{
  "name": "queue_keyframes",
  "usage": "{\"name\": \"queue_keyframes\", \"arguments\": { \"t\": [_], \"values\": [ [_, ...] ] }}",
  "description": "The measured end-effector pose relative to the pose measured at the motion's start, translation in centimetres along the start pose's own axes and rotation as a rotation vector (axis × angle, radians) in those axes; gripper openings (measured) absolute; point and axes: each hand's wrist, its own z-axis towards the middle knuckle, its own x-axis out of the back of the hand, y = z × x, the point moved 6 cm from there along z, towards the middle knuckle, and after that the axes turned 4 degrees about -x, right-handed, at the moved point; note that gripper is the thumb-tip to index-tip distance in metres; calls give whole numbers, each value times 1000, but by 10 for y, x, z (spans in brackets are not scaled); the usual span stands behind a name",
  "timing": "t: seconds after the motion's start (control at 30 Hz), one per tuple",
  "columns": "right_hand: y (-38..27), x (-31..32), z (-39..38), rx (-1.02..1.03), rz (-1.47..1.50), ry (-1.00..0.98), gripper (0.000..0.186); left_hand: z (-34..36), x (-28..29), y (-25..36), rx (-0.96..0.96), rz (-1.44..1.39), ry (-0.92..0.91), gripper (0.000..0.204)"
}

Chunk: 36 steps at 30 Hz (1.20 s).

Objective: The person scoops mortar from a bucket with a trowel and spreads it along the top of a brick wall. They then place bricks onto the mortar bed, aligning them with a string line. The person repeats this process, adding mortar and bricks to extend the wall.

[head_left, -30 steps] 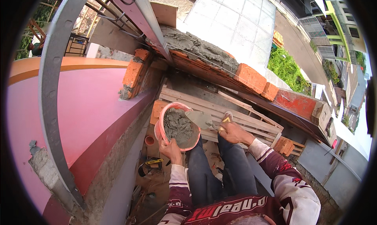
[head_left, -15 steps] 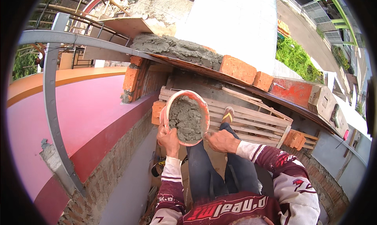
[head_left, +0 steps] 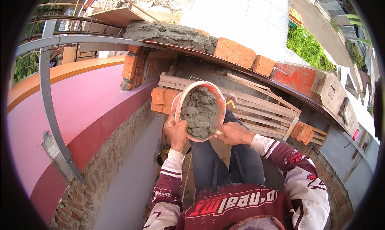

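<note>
Grey wet mortar [head_left: 198, 115] fills a pink-rimmed bucket [head_left: 216, 97] that is raised and tilted toward the camera, in front of a wooden pallet [head_left: 256, 103] and above the person's dark trousers [head_left: 224, 161]. The left hand [head_left: 176, 131] is wrapped firmly around the bucket's near-left rim, fingers closed on it. The right hand [head_left: 234, 133] is closed against the lower right edge of the bucket; it appears to grip a pale handle there, though what it belongs to cannot be told. A fresh bed of mortar lies along the top of the red brick wall [head_left: 234, 51] beyond the bucket. To the left, a grey metal railing [head_left: 48, 97] curves over a pink and orange painted ledge [head_left: 80, 105].
</note>
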Motion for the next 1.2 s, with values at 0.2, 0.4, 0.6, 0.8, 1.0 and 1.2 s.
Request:
{"name": "queue_keyframes", "arguments": {
  "t": [0.2, 0.4, 0.6, 0.8, 1.0, 1.2],
  "values": [
    [-6, 41, -34, 133, -506, 521, 47, -5, -17, 10, -93, -57, 33, 18],
    [36, 94, -23, -65, -366, 491, 40, -4, -41, 31, -177, 1, 53, 23],
    [18, 9, 18, 249, 183, 128, 38, 4, -45, 26, -92, -61, 41, 25],
    [25, -7, -10, 64, -36, 252, 45, 2, -4, 7, 2, -91, -41, 26],
    [9, 52, -36, 118, -464, 637, 45, -3, -23, 16, -196, 111, -65, 26],
    [36, 65, 8, -80, -161, 275, 31, -2, -43, 13, -132, 25, -9, 26]
  ]
}}
